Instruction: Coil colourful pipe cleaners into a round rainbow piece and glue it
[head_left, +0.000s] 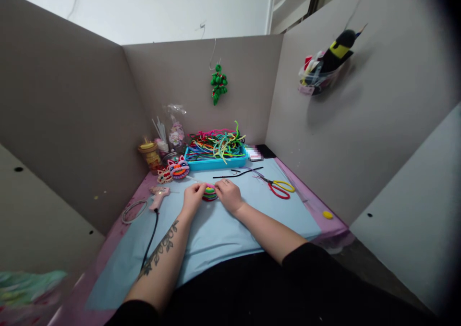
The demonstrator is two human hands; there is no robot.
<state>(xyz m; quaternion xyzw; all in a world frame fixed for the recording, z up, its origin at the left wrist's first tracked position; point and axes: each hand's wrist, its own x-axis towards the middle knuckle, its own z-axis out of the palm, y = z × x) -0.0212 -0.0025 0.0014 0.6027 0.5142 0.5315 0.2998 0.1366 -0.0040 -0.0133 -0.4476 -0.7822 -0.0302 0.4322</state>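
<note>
A small round piece of striped, multicoloured fuzzy stems (209,194), pink along its top edge, is between my two hands over the blue sheet. My left hand (194,196) pinches its left side with closed fingers. On the right side, my right hand (228,194) grips it with bent fingers at the upper edge. A thin pale strand (196,179) runs up and left from the piece. Left of my hands lies a pink glue gun (158,197). Behind it are a purple and orange lion-like face (179,168) and a smaller red and cream one (164,175).
Behind my hands stands a blue tray (216,164) heaped with coloured stems. Black stems (237,174) and scissors (279,187) with red and yellow handles lie to the right. A jar (150,157) stands back left. Grey panels (201,90) enclose the table on three sides.
</note>
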